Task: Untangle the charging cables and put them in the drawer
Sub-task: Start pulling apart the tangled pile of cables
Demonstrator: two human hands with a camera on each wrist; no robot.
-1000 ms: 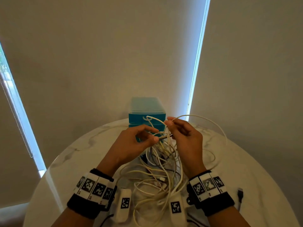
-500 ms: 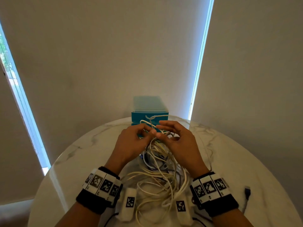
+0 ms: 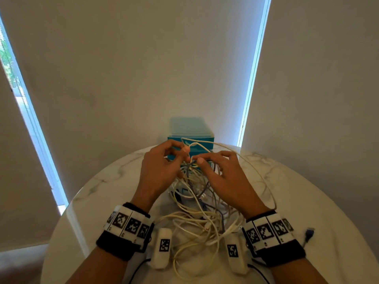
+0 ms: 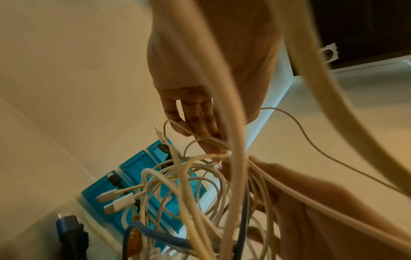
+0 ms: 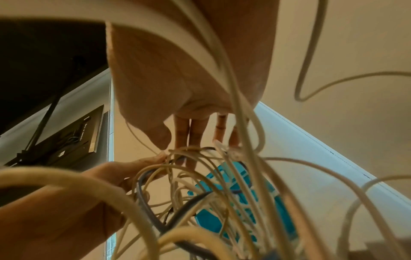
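White cable loop (image 3: 196, 144) now lifted higher, pinched by left hand (image 3: 162, 169) and right hand (image 3: 223, 177).

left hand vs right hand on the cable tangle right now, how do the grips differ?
Left hand is raised, pinching a white cable at its fingertips; right hand sits lower, thumb and forefinger on the cable tangle, other fingers spread. Both work at the same knot in front of the blue drawer unit.
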